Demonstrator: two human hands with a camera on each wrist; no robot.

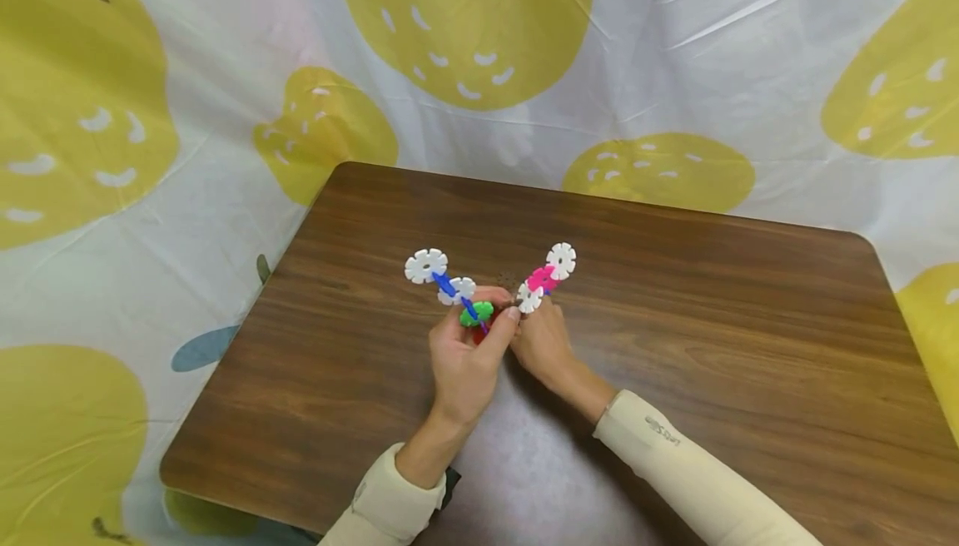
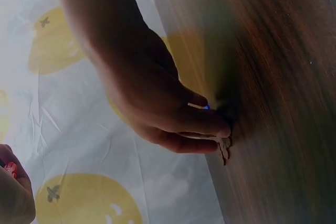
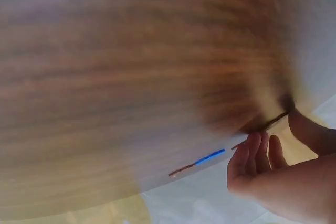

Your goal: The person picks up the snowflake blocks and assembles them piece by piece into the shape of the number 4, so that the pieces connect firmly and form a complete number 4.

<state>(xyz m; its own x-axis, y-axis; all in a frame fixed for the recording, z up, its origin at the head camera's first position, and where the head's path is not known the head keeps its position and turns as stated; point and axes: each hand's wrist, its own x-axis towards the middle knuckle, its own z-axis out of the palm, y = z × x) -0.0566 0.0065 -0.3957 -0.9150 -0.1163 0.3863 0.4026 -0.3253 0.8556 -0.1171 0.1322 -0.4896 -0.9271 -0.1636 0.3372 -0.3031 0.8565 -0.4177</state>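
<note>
Both hands hold a toy built of slotted interlocking plastic discs, low over the table. My left hand (image 1: pixel 466 367) grips its middle, the thumb near a brown disc. Beside that hand a branch rises to the left, with a green disc (image 1: pixel 477 313), blue discs (image 1: pixel 445 284) and a white disc (image 1: pixel 426 265) at its tip. The right hand (image 1: pixel 545 342) has curled fingers at the other side, partly hidden behind a pink disc (image 1: pixel 541 280) and white discs (image 1: pixel 562 260). In the left wrist view, fingertips pinch a brown disc (image 2: pixel 224 153). A red disc is mostly covered.
The brown wood-grain table (image 1: pixel 719 346) extends around the hands on both sides. Behind and left of it hangs a white cloth (image 1: pixel 479 138) printed with yellow fruit. Light glares off the table's near part.
</note>
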